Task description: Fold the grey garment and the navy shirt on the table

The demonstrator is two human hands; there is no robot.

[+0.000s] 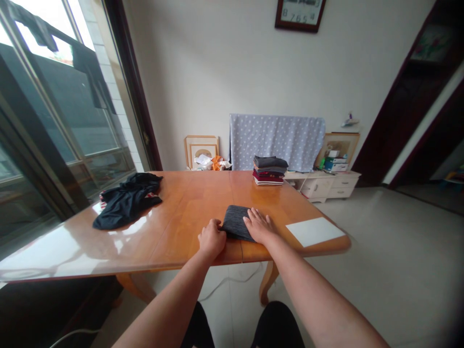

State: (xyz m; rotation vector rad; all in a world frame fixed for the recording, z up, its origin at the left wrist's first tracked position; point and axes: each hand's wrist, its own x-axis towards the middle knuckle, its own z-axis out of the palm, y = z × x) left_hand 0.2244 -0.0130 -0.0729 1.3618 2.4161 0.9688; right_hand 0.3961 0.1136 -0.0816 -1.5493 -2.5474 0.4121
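A dark grey folded garment (236, 221) lies flat near the front edge of the wooden table (188, 193). My left hand (213, 239) is closed at its left edge, with the fingers curled and pinching the cloth there. Across the right part of the same garment, my right hand (258, 225) rests flat with its fingers spread. Further back on the table stands a stack of folded clothes (270, 171), dark grey on top with red and striped layers below.
A crumpled black garment (128, 200) lies on the table's left side. To the right is a white sheet (315, 231) near the table corner. Behind the table are a dotted cloth (277, 140), picture frames (188, 145) and a white cabinet (328, 187).
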